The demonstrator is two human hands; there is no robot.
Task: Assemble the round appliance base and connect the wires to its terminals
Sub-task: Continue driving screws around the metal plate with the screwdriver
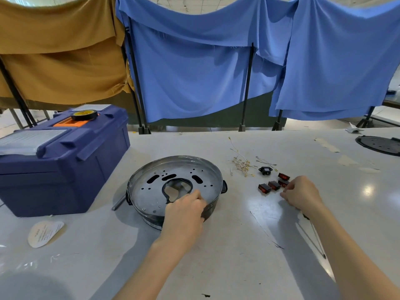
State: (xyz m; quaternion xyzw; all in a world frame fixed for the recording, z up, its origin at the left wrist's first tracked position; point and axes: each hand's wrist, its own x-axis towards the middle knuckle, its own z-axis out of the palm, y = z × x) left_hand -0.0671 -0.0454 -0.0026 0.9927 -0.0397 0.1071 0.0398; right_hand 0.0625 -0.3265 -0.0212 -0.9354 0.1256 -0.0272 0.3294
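My left hand [184, 210] grips the near rim of the round base [151, 191] at mid-tabletop [238, 256]; my right hand [299, 193], fingers curled, sits by the switches [273, 185], and I cannot tell whether it grasps one.

1 base [144, 199]. 4 red switches [264, 187], 1 blk socket [265, 170]. Wires [241, 163]: tangled bunch, no. can't tell. 1 toolbox [65, 169], 1 tape roll [84, 114]. 1 rod [118, 203], 1 paper tag [45, 233], 1 blk disc [378, 145]. 2 hands: L hand [184, 210], R hand [299, 194]. Cloths: 1 brown cloth [54, 61]; blue cloths [194, 72] 2 or 3, folds hide seams.
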